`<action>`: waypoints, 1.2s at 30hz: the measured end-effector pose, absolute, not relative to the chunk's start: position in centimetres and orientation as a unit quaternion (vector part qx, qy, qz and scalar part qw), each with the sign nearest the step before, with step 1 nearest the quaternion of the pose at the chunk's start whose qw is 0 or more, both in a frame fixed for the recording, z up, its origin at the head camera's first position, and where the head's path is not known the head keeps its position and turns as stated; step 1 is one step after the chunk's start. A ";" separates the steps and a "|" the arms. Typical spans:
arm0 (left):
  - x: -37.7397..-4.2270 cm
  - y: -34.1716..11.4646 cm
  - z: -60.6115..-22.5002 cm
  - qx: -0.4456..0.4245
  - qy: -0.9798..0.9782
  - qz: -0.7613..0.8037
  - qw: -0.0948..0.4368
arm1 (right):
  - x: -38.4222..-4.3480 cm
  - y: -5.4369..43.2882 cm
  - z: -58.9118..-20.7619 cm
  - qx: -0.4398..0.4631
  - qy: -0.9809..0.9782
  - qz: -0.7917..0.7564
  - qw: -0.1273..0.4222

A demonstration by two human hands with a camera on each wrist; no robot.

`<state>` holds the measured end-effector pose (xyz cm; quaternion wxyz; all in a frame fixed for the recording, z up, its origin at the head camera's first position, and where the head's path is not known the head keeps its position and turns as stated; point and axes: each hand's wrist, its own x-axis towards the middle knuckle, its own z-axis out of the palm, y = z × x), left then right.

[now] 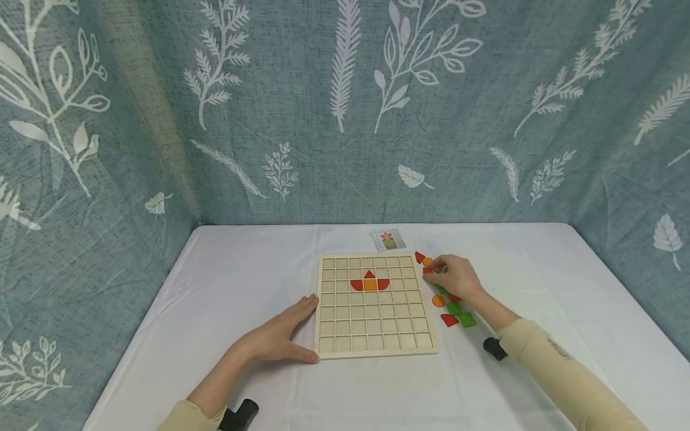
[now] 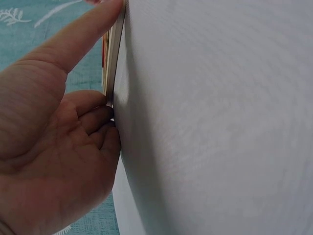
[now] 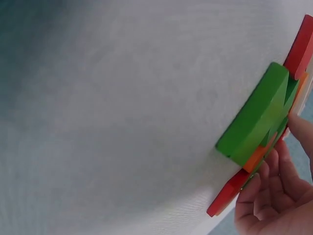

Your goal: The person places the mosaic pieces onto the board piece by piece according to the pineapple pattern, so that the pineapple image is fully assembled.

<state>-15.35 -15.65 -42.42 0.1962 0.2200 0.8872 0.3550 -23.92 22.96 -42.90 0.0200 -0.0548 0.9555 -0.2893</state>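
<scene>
One square pale-wood grid board, one printed card. On it I count one red triangle, one orange square, two red quarter-rounds. Loose: at least three green pieces, three red pieces, two orange pieces. One bare left hand, one bare right hand, two tan sleeves, two black wrist cameras.

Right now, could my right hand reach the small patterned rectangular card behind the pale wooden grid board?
Probably yes: your right hand is fairly near, and the card lies uncovered just beyond the board.
</scene>
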 end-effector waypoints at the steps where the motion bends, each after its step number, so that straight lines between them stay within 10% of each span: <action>1: -15.3 -15.6 -42.4 0.220 0.887 0.356 0.196 | -23.9 23.0 -42.9 -0.056 0.956 -0.287 0.017; 36: -15.5 -15.6 -42.4 0.218 0.887 0.355 0.199 | -21.2 16.1 -42.7 -0.191 0.923 -0.333 0.036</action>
